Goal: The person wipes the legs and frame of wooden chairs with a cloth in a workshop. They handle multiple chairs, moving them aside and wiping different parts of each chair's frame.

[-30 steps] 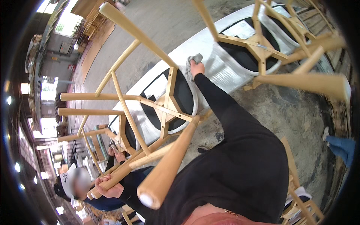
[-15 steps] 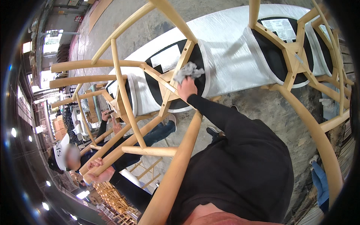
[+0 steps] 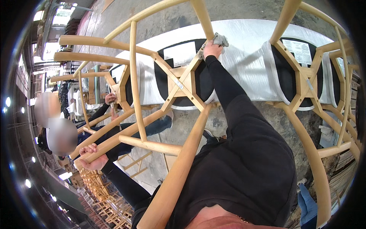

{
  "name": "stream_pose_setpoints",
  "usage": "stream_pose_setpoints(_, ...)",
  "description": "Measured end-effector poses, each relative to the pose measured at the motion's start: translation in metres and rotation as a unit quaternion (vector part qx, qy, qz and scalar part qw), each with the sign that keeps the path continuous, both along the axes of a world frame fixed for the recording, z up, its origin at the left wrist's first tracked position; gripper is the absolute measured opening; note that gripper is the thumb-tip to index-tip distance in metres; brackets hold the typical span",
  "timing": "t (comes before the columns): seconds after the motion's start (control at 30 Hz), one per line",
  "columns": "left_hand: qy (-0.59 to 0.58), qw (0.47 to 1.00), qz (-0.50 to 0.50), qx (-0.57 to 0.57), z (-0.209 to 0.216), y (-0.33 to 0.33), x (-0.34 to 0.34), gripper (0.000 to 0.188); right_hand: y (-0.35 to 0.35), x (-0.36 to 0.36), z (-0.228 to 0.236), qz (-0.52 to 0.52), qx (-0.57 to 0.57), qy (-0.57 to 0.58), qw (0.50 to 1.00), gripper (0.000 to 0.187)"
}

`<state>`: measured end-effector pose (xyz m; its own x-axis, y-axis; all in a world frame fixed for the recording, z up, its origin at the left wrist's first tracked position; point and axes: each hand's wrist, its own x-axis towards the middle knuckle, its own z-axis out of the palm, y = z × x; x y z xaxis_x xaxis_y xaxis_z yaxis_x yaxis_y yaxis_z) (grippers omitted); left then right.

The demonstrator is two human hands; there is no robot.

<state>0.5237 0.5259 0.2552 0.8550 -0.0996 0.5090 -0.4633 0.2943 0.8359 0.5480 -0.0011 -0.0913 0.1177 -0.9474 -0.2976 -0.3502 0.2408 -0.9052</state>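
Observation:
An upside-down wooden chair (image 3: 183, 86) rests with its black seat underside (image 3: 203, 78) facing up on a long white padded surface (image 3: 244, 57) covered in clear film. My left hand (image 3: 93, 157) is wrapped round the end of one chair leg (image 3: 122, 142), at the left. My right arm reaches far forward. With its fingers closed on a crumpled grey rag (image 3: 221, 40), my right hand (image 3: 212, 49) presses against the far right corner of the chair's crossed frame, where another leg (image 3: 202, 19) rises. A white label (image 3: 181, 53) lies on the seat underside.
A second upturned chair (image 3: 305, 82) stands to the right, with part of another beyond it. On the left, a co-worker's hand (image 3: 110, 98) is at a further upturned chair (image 3: 121, 89). Many stacked wooden frames (image 3: 103, 198) fill the lower left.
My right hand has slid the rag away from me along the crossed frame, from near its middle to the far corner. My left hand keeps its grip on the leg.

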Motion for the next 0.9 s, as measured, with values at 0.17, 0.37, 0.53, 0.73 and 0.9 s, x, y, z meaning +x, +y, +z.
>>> stream_pose_setpoints(0.17,0.01,1.0,0.02,0.008,0.003,0.023,-0.023,0.054,0.113,-0.038,-0.006,0.234,0.005,0.062,0.97,0.06)
stream_pose_setpoints(0.37,0.038,0.998,0.051,-0.012,0.0,0.028,-0.014,0.05,0.148,-0.137,0.003,0.58,-0.041,0.117,0.805,0.056)
stream_pose_setpoints(0.53,0.053,0.998,0.023,-0.021,-0.004,0.037,-0.009,0.048,0.088,-0.188,0.017,0.796,-0.078,0.145,0.583,0.046)
stream_pose_setpoints(0.73,0.048,0.999,-0.012,0.003,-0.003,0.039,-0.008,0.05,0.06,-0.179,0.062,0.758,0.114,-0.174,0.618,0.031)
stream_pose_setpoints(0.9,0.054,0.998,0.03,-0.016,-0.001,0.044,-0.012,0.046,0.154,-0.213,0.071,0.715,0.016,-0.098,0.692,0.049)
